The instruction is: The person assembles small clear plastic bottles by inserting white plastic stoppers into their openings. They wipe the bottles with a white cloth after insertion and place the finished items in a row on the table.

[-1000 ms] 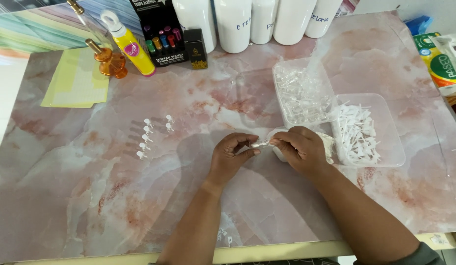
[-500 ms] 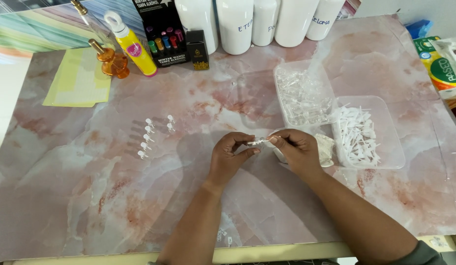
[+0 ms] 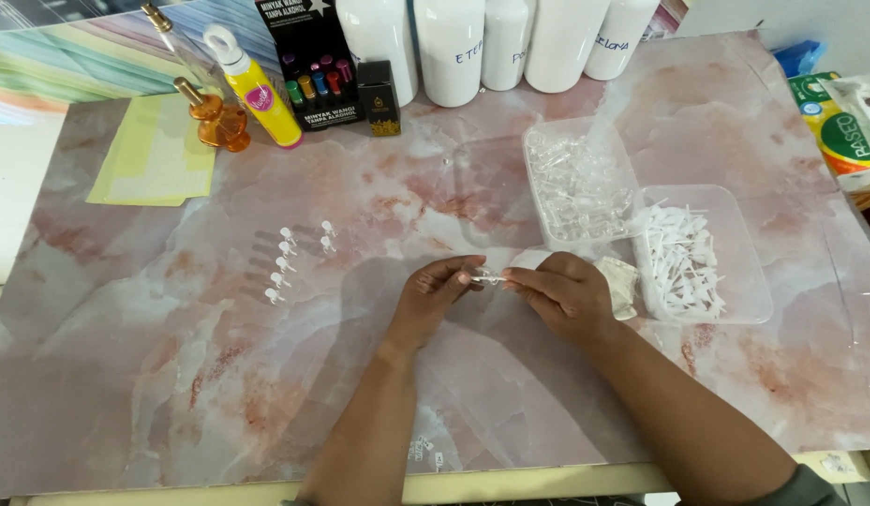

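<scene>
My left hand and my right hand meet over the middle of the marbled table. Between their fingertips they pinch a small clear vial with a white cap. Several finished small vials lie in two short rows to the left of my left hand. Just right of my right hand a clear tray holds several white caps with stems. Behind it a second clear tray holds several clear vials.
Along the back edge stand white bottles, a black box, a small black bottle, a yellow bottle and an amber glass bottle. A yellow sheet lies at the back left. Green packaging sits far right.
Both hands stay together at the table's middle, with only slight finger movement on the small vial. Nothing else has moved.
</scene>
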